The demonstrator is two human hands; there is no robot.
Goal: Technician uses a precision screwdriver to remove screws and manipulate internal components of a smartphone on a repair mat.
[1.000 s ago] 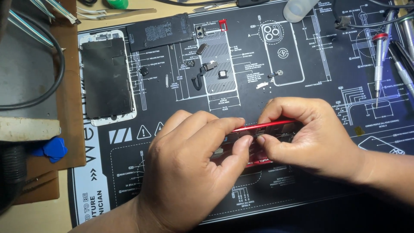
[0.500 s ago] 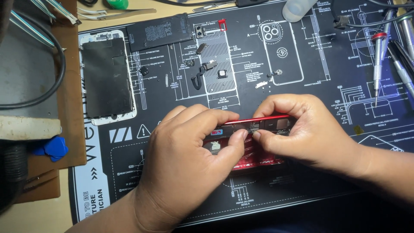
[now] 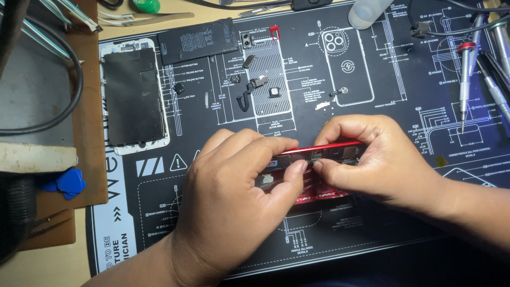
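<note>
Left hand [image 3: 234,196] curled palm-down, right hand [image 3: 372,159] arched opposite, thumbs and fingertips meeting, both forearms angled inward

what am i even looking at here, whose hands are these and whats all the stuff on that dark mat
There is no machine here: the view comes from a camera worn on a person's head, looking down at their own two hands. The left hand and right hand meet over an opened red phone body, fingertips pinched at something small inside it that I cannot make out. It rests on a dark work mat printed with phone diagrams. Farther up the mat lie a removed screen panel, a flat black battery and a few tiny loose parts. Screwdrivers lie at the right, blue picks at the left.
</note>
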